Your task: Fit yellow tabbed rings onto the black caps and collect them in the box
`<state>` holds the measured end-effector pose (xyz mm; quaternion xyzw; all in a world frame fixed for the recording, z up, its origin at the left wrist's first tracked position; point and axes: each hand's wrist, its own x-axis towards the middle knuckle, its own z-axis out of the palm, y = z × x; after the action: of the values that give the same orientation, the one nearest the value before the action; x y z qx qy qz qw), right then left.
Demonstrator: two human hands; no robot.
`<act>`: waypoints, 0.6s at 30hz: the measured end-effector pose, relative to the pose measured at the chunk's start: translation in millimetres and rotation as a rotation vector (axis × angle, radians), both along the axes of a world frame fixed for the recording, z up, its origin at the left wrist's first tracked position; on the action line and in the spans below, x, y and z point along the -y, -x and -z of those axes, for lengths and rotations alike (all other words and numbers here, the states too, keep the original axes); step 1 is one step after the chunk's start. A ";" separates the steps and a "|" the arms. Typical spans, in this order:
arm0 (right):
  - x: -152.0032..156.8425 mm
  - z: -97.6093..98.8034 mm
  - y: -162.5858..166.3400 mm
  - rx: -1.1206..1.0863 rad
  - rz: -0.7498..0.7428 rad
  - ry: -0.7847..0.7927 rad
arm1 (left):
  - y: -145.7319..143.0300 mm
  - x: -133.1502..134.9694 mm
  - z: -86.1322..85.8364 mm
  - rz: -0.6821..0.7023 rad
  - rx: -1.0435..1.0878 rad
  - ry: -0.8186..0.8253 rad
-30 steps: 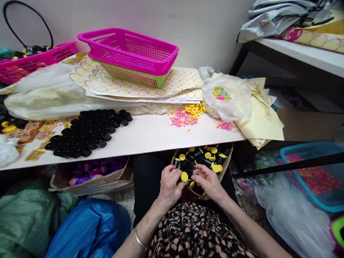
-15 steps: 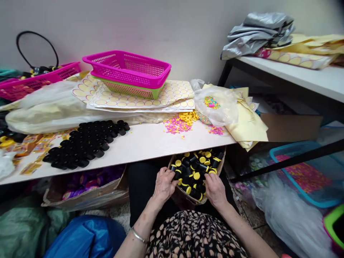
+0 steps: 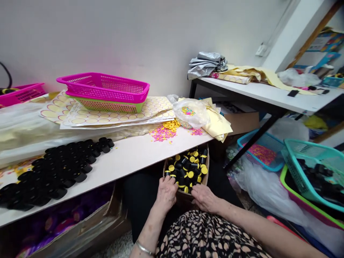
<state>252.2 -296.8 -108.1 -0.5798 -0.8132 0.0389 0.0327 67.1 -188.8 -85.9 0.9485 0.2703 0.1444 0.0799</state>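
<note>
A cardboard box (image 3: 207, 176) sits at my lap, partly under the table's front edge. It is full of small black bottles with yellow caps (image 3: 190, 174), lying every way. My left hand (image 3: 167, 191) is closed over the box's near left rim, fingers curled beside the bottles. At the near right rim, my right hand (image 3: 205, 197) is closed too, its fingertips at the edge. The undersides of both hands are hidden, so the thumbs do not show clearly.
Rows of black round pieces (image 3: 61, 165) stand on the white table (image 3: 129, 152). Stacked pink and green baskets (image 3: 104, 89) rest on printed sheets. Pink and yellow bits (image 3: 163, 133) lie scattered. A box of purple items (image 3: 77, 229) is below; a teal basket (image 3: 317, 154) stands right.
The view has swung to the right, showing more baskets and the side table. My right hand has shifted from the box's right side to its near rim; my left hand stays at the left.
</note>
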 end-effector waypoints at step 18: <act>-16.6 2.1 35.4 -0.152 0.111 -0.074 | 15.8 7.0 2.7 0.005 -0.038 -0.009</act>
<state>216.9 -280.2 -110.2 -0.6176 -0.7759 0.0509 0.1180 51.3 -195.8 -88.6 0.9522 0.2685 0.1274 0.0706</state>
